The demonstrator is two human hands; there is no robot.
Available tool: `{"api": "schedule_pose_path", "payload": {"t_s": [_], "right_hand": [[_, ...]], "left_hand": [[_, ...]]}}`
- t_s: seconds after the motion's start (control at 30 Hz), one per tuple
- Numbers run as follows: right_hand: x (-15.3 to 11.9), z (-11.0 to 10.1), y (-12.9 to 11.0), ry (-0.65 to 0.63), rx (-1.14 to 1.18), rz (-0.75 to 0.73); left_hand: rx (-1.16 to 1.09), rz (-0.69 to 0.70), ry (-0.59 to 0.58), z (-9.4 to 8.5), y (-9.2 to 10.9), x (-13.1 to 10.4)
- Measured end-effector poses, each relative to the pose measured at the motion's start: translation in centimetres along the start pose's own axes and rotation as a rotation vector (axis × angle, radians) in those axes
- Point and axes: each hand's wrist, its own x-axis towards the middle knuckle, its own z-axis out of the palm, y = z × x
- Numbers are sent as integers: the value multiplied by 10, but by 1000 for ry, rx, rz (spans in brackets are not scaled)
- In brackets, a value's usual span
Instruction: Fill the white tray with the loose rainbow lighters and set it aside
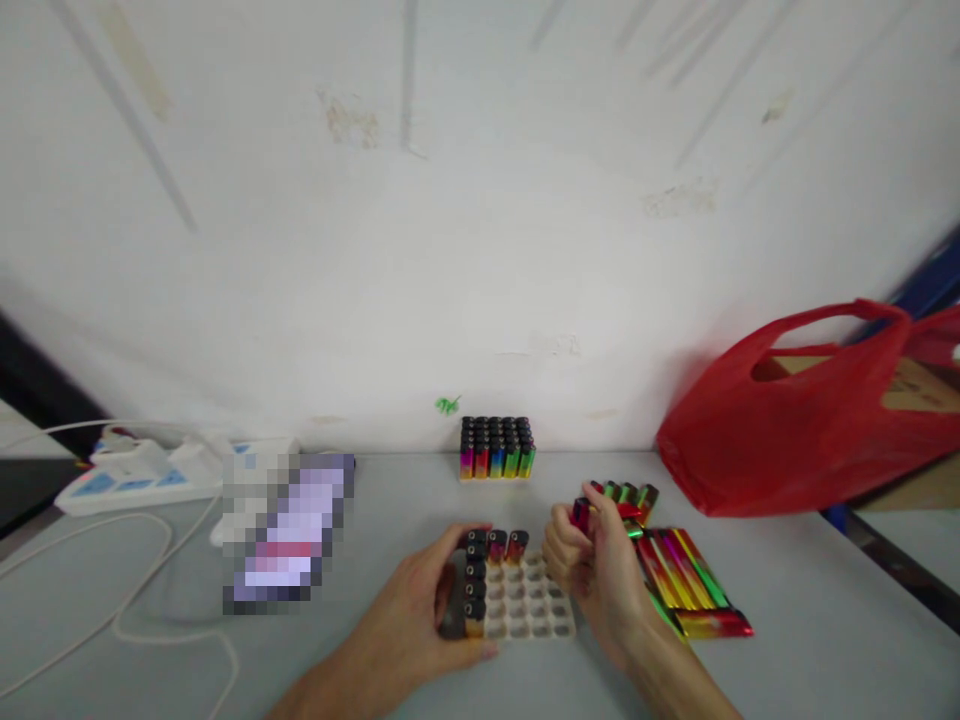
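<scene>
Black-capped pieces (475,571) line the left edge of the pale tray (523,634), which my left hand (412,605) grips; my right hand (596,570) pinches another piece (580,514) near its right edge: likely mid-loading, next needs lining up over a free socket (535,590).

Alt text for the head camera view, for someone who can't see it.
The left hand grips a pale tray, partly filled with black-topped cylinders, while the right hand holds a reddish cylinder. Behind stands a block of upright cylinders; loose colourful cylinders lie right, near a red bag.
</scene>
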Motion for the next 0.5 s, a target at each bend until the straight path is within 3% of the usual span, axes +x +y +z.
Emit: {"api": "schedule_pose_path", "payload": {"t_s": [0.5], "right_hand": [[-1,2,9,41,-122,53]], "left_hand": [[17,-13,77,4,-6,0]]}}
